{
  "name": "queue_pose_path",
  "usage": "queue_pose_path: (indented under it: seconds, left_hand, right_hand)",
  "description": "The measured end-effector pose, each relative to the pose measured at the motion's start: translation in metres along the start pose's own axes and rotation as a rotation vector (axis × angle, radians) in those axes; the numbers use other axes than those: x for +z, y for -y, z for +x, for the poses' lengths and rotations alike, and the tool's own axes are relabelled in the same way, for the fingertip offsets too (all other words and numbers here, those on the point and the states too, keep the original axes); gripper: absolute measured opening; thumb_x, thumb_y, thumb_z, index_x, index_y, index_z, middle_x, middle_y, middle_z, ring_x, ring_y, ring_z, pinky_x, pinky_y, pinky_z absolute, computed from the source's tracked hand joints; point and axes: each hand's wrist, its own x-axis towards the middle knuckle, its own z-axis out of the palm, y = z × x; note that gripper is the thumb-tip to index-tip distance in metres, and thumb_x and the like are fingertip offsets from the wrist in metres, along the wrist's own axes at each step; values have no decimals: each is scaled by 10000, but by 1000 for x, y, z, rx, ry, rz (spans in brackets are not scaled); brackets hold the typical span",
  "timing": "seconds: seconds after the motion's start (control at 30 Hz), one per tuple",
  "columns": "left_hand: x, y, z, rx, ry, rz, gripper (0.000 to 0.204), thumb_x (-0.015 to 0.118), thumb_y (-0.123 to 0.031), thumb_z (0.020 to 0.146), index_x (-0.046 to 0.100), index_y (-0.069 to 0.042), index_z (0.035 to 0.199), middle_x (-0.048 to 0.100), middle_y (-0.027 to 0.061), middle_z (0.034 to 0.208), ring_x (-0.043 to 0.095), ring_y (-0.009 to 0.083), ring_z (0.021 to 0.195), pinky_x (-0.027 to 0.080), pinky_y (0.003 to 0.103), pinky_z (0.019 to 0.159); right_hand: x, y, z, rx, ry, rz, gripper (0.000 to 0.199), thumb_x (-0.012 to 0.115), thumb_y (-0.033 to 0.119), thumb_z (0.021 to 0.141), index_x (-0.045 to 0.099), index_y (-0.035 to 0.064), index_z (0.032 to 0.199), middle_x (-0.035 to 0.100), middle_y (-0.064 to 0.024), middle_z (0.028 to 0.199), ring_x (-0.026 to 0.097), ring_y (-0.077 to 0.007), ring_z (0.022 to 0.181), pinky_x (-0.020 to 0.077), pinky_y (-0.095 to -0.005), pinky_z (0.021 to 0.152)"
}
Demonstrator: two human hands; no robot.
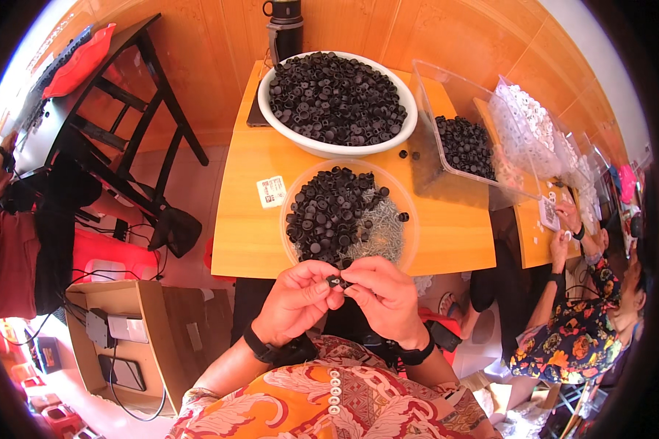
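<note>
My left hand (298, 298) and my right hand (385, 298) meet in front of the table's near edge, both with fingers pinched. Between their fingertips is a small black plastic part (335, 281), which both hands grip; a light spot shows in its middle. Just beyond lies a shallow clear round tray (410, 252). Black plastic caps (329, 208) fill its left side, and silvery screw-like metal pieces (383, 233) are heaped at its right. Farther back, a white basin (277, 126) is piled high with similar black caps (337, 99).
A clear plastic bin (432, 179) with black caps stands at the right of the wooden table (454, 234). A label card (271, 192) lies left of the tray. A dark flask (285, 33) stands behind the basin. Another person (571, 322) handles white parts at far right.
</note>
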Motion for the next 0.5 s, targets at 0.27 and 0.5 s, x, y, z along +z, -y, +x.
queue_pose_path:
  seconds: [0.27,0.5]
  left_hand:
    - [-3,3,0,36,8,20,173,559,-11,845,546,-2,1018,611,106,891,587,168,760,468,295,716]
    - [5,3,-1,118,-52,218,135,586,-35,833,553,12,955,604,110,884,576,169,741,467,284,695]
  right_hand:
    - [-3,4,3,-17,112,-58,289,558,-126,750,567,-25,1021,546,-126,951,589,-208,795,484,-259,671]
    - [-2,-9,-5,125,25,72,231,565,-70,787,560,-37,1015,570,-116,936,576,-172,777,476,-250,680]
